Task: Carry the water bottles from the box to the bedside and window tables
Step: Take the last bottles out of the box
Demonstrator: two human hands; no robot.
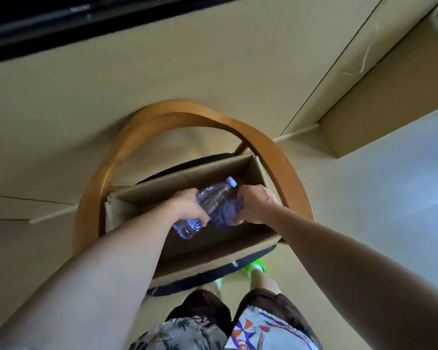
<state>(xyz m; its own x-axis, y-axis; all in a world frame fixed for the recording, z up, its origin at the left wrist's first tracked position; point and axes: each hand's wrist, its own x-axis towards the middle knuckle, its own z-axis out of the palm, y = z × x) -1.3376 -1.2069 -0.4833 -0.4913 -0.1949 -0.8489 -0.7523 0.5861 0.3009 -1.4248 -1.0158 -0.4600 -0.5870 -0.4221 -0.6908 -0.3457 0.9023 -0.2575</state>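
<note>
Two hands at work inside one open carton; entry runs from the person outward.

Nearest: patterned shorts (pixel 187 332) and green footwear (pixel 257 265) on the pale floor (pixel 364 223), the person standing close against the seat.

Left hand (pixel 187 207): fingers curled round the middle of a clear water bottle (pixel 214 195), which lies slanted, blue cap (pixel 231 181) toward the far right corner, base toward the near left. Bottle is inside the cardboard box (pixel 187 258), low between its walls.

Right hand (pixel 254 204): fingers closed on a crumpled, bluish, translucent mass (pixel 224 215) just beside the bottle. Whether that is a second bottle or torn wrap cannot be told; it touches or overlaps the first.

Box: flaps open, resting on the dark seat (pixel 187 286) of a chair with a curved wooden frame (pixel 276 152). No bedside or window surface is in view.

Beyond: cream wall panels (pixel 213 59), a dark band (pixel 61 21) at the top, a thin cord (pixel 367 51) hanging at upper right.

Handling note, as judgement: the step is lifting out of the box. Grip on the ribbed waist looks sound; a thin bottle dents, so a firm but moderate squeeze serves best. Raise it straight up, cap end first, to pass the far wall and the wooden arch. If the right hand holds wrap, part it from the bottle before lifting, lest the two snag. The box sits on a seat only, so pull upward, not toward the body, to avoid dragging it off.
</note>
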